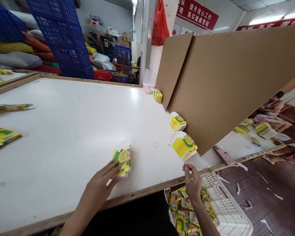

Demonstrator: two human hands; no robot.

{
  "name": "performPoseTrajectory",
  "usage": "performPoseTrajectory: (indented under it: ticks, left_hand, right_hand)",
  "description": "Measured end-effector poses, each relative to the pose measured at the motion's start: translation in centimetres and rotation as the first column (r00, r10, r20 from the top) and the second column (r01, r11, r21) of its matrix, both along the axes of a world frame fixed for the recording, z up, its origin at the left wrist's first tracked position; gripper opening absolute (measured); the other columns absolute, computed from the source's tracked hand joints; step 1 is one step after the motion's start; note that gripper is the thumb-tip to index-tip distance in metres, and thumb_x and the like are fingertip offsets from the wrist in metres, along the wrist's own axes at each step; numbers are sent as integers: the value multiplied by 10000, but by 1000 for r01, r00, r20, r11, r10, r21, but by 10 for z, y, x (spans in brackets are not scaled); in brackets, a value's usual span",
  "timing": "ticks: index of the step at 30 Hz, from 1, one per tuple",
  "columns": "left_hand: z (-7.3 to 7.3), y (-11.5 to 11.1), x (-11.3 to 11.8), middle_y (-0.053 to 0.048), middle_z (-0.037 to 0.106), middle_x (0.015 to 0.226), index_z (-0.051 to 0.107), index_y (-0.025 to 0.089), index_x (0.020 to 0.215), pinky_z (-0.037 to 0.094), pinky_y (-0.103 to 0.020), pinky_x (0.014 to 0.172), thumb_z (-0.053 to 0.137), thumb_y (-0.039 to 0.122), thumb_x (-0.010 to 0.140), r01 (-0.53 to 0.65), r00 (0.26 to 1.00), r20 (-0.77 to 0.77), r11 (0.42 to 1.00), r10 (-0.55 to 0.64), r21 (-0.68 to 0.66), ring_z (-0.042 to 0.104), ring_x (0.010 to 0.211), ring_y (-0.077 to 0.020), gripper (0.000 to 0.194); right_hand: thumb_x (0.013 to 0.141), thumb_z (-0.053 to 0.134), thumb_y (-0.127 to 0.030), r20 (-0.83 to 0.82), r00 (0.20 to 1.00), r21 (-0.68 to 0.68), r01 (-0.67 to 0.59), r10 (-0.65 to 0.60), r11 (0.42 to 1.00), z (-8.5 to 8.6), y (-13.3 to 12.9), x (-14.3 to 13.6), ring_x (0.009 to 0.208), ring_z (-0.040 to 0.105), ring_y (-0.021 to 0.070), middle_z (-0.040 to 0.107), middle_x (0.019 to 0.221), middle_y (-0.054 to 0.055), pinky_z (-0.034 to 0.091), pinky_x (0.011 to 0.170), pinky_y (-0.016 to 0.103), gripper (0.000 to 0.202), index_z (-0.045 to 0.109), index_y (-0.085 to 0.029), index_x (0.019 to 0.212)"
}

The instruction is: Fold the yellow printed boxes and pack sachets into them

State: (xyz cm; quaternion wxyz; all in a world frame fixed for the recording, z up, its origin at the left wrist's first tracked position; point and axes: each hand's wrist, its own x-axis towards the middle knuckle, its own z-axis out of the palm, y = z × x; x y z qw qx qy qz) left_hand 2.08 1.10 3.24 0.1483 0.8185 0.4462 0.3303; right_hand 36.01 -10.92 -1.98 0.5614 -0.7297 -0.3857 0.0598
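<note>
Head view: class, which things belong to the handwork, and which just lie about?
Probably in use:
yellow-green carton, held by the left hand
carton stack nearest the right hand
white plastic basket of similar packs

Probably just around:
white strips on the floor
hanging red plastic bag
grey sack
blue crates at the back
</note>
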Motion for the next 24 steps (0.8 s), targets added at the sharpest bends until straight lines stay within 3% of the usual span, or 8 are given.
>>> performPoseTrajectory:
  ticks: [5, 8, 11, 15, 17, 20, 22, 24]
  left_hand:
    - [0, -13, 16, -94, 680, 1230, 704, 208, 1083, 445, -508, 1058, 540, 274, 896, 115, 992, -56, 987, -109, 110, 621, 1164, -286, 257]
    - [-1, -23, 26, -98, 609, 1332, 633, 188, 1208, 429, -484, 1085, 513, 201, 902, 185, 979, -97, 982, -180, 47, 546, 1258, -268, 329]
    - [-2, -31, 29, -103, 576, 1370, 533, 185, 1321, 428, -456, 1090, 510, 200, 904, 149, 989, 13, 985, -148, -82, 496, 1306, -255, 417]
    - [0, -38, 25, -112, 603, 1332, 528, 200, 1311, 444, -434, 1065, 550, 245, 888, 100, 959, 279, 972, -38, -213, 542, 1257, -256, 426]
    - [6, -40, 21, -109, 632, 1276, 582, 200, 1233, 443, -412, 1057, 569, 269, 882, 56, 884, 463, 972, 58, -229, 562, 1224, -254, 358]
    - [20, -40, 18, -109, 648, 1237, 620, 188, 1162, 439, -393, 1044, 599, 331, 871, 79, 644, 730, 929, 230, -362, 577, 1191, -263, 325]
    - [29, -41, 19, -119, 667, 1218, 644, 174, 1145, 441, -407, 1033, 629, 385, 848, 327, 499, 818, 812, 286, -483, 592, 1171, -289, 364]
    - [34, -43, 21, -131, 687, 1190, 664, 167, 1137, 449, -431, 1013, 663, 428, 815, 602, 390, 867, 627, 310, -495, 605, 1152, -316, 414]
  right_hand:
    - [893, 536, -435, -169, 932, -2, -327, 322, 945, 15, 53, -90, 816, 683, 227, 739, 937, 76, 525, 753, 342, 311, 682, -201, 1037]
    - [838, 612, -421, -204, 872, -16, -458, 445, 889, 22, 80, -133, 830, 671, 228, 726, 1036, 98, 519, 749, 341, 349, 686, -186, 1085]
    - [798, 646, -365, -198, 844, -11, -510, 498, 860, 29, 92, -159, 860, 635, 234, 714, 1003, 71, 485, 815, 367, 278, 709, -216, 1024]
    - [819, 605, -329, -219, 854, 23, -479, 472, 878, 38, 86, -170, 879, 583, 243, 673, 964, 76, 439, 874, 414, 216, 679, -204, 978]
    - [862, 556, -349, -264, 832, 54, -492, 488, 869, 43, 76, -170, 865, 590, 232, 673, 955, 81, 463, 838, 394, 215, 653, -193, 973]
    - [903, 513, -370, -335, 756, 99, -565, 562, 819, 49, 60, -169, 833, 630, 209, 695, 907, 70, 507, 764, 341, 227, 626, -190, 984]
    - [880, 570, -368, -427, 673, 153, -605, 605, 781, 49, 50, -169, 783, 644, 192, 699, 844, 46, 517, 726, 315, 214, 599, -198, 1006]
    - [841, 640, -360, -540, 563, 228, -617, 625, 753, 46, 42, -172, 752, 640, 176, 693, 803, 24, 511, 713, 297, 208, 581, -208, 971]
